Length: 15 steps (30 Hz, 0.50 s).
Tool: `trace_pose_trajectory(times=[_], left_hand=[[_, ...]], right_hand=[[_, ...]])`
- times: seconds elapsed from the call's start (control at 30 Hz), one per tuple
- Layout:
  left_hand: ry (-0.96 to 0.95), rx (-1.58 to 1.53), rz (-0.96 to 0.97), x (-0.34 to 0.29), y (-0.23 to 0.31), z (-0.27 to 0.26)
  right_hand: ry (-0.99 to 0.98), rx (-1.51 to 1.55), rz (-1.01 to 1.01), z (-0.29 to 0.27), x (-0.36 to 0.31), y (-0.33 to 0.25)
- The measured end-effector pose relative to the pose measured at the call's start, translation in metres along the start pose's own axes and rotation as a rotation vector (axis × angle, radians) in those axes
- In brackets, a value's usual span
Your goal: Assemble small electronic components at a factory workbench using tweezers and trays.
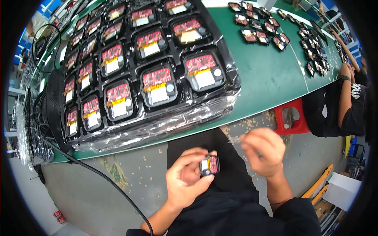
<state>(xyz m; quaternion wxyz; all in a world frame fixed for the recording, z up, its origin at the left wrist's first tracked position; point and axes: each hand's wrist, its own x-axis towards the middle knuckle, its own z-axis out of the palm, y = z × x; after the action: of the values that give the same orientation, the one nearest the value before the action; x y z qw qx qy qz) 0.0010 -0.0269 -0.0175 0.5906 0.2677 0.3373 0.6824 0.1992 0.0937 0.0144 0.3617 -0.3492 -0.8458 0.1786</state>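
Above my lap, my left hand grips a small black device housing by its edges. A red circuit board, a white block and a yellow strip show in its open face. To the right, and apart from it, my right hand is raised with thumb and fingers pinched together. Motion smears its fingertips; a thin pale sliver seems to stick out from them, too small to name. Beyond my hands, a black plastic tray carries rows of similar housings, one per pocket, atop a stack of trays.
The stack stands on a green workbench. Loose housings lie farther back, with more at the right near another person. A black cable hangs down at left. A red stool stands below the bench edge.
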Motion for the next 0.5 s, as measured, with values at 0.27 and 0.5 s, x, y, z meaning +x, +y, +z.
trace_pose_trajectory(times=[0.27,0.5], left_hand=[[-0.244,0.103,0.136,0.016,0.058,0.016],[-0.343,0.399,0.259,0.056,0.123,0.039]], right_hand=[[0.226,-0.191,0.161,0.001,0.076,0.045],[0.041,-0.619,0.401,0.007,0.119,0.074]])
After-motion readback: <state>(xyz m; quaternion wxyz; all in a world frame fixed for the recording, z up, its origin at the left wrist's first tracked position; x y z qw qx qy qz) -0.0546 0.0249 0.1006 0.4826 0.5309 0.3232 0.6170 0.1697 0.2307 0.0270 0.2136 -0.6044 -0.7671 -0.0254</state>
